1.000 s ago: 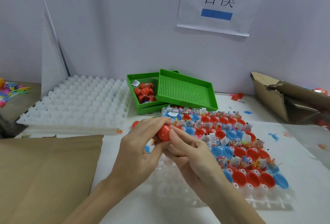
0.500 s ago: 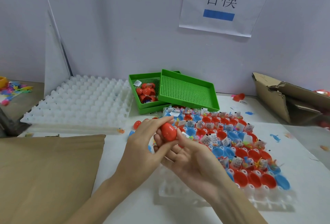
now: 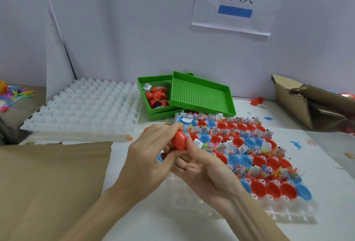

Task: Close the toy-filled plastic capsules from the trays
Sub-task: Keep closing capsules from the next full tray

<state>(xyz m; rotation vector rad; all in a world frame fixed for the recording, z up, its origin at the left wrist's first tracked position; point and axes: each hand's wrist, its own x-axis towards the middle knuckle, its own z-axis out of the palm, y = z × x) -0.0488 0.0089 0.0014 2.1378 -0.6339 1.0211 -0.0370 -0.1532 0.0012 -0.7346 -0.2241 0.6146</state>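
Right now both hands meet over the near-left corner of the filled tray [image 3: 249,208], and between them sits one red capsule [image 3: 179,141]. The left hand [image 3: 148,162] curls its fingers over the capsule's top and left side; the right hand [image 3: 203,171] lies palm up beneath it, thumb pinching against the capsule's right side. So each hand grips the same capsule, and neither is free.

To close it well, I judge the two halves should be lined up squarely before any squeeze, then pressed together along the capsule's long axis with even pressure from both sides. A skewed push would likely let one rim ride over the other, or trap the toy's paper tag in the seam. Whether the seam is already shut I cannot tell, since the fingers cover it.

The capsule looks smooth, glossy and egg-shaped, plain red with no marking in view. Behind it the tray holds many open red and blue halves, a good number carrying small bagged toys with white labels. Farther back, a green basket [image 3: 143,94] holds several red capsules, a second green basket [image 3: 201,96] overlaps it, and a stack of white trays [image 3: 82,112] sits to the left
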